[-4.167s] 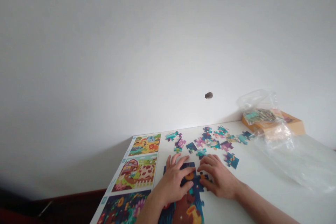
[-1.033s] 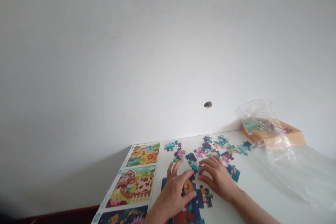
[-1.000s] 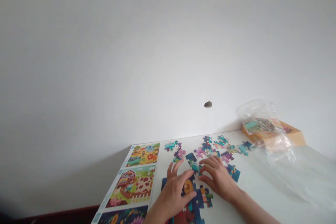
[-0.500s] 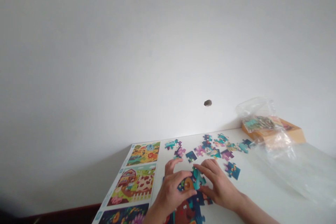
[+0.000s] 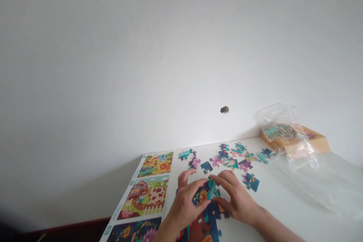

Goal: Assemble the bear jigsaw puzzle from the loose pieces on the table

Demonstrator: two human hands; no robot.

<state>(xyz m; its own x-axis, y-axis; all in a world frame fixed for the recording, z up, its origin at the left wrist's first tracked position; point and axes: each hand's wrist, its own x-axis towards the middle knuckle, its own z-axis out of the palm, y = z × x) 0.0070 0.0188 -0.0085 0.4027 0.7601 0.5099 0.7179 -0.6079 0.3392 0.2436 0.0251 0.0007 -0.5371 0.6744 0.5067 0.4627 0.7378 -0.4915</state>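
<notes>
Over the white tabletop (image 5: 273,185), right fingers (image 5: 222,182) bracket a teal piece (image 5: 213,189).

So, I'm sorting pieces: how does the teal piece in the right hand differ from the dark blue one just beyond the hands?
The teal piece is brighter; the dark blue piece is mostly navy. The teal piece is pinched by the right hand, partly covered; the dark blue piece lies untouched on the table. Both are jigsaw pieces.
</notes>
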